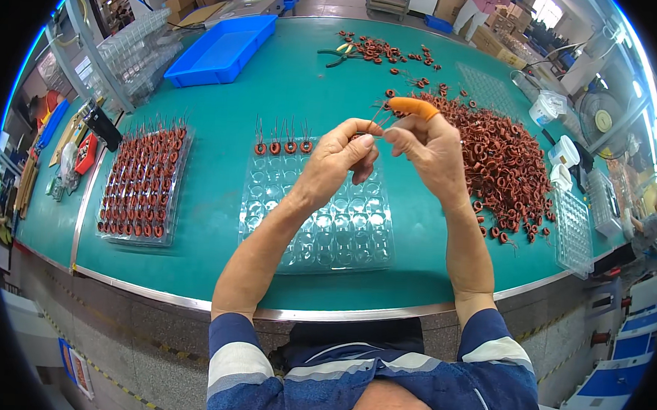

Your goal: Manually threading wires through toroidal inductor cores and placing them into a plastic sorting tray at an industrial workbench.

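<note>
My left hand [339, 158] is closed in a pinch on a small red-brown ring coil, mostly hidden by the fingers. Thin wire leads [380, 119] run up from it toward my right hand [432, 152], whose fingers are curled about them. An orange finger cot [413, 106] covers my right index finger. Under my left forearm lies a clear plastic tray [316, 241] of round pockets. Several coils [290, 148] stand in its far row, leads upward. To the right spreads a large heap of loose coils [502, 168].
A filled tray of coils [142, 182] sits at the left beside a black cylinder [103, 125]. Farther back are a blue bin [221, 50] and pliers [341, 54]. White tubs [563, 151] and another clear tray [574, 234] line the right edge. A person [480, 12] stands beyond the table.
</note>
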`<state>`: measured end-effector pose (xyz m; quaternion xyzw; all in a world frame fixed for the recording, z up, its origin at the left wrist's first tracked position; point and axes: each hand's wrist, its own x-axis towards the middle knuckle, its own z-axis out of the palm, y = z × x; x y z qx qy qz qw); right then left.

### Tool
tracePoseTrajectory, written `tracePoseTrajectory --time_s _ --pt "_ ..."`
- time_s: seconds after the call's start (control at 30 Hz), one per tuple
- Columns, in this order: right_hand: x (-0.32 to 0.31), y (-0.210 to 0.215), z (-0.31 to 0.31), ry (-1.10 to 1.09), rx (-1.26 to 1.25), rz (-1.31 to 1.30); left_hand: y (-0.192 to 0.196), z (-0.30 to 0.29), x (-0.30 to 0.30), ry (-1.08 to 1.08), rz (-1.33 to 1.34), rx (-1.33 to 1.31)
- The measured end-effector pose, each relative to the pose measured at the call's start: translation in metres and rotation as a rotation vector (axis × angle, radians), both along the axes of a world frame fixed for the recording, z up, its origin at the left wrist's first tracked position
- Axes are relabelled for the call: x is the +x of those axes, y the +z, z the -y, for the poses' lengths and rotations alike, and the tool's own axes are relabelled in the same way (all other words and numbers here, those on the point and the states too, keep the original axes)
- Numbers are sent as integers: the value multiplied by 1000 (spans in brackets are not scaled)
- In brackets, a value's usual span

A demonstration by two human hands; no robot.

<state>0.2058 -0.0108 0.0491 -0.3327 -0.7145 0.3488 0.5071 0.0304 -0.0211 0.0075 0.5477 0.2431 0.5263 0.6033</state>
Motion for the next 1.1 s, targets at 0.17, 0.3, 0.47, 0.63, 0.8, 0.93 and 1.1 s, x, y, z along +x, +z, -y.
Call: tracePoseTrajectory --time_s 0.17,0.3,0.47,0.63,0.8,0.93,1.1 --pt "-12 -9 4 -56 -7 42 0 2 -2 60 -160 94" --pt "-17 -8 -2 -110 -34 -25 13 -7 -18 477 -503 534" --pt "-41 -32 -58 -5 -52 133 52 3 -84 946 16 442" --pt "-74 -83 -115 55 4 451 61 15 -88 986 176 524" --pt "-83 -104 -124 100 99 649 60 18 -92 965 141 476" --pt "-40 -81 -118 -63 167 735 59 17 -103 998 147 498" --pt "61 -82 -85 -279 376 1356 63 15 -94 905 232 462"
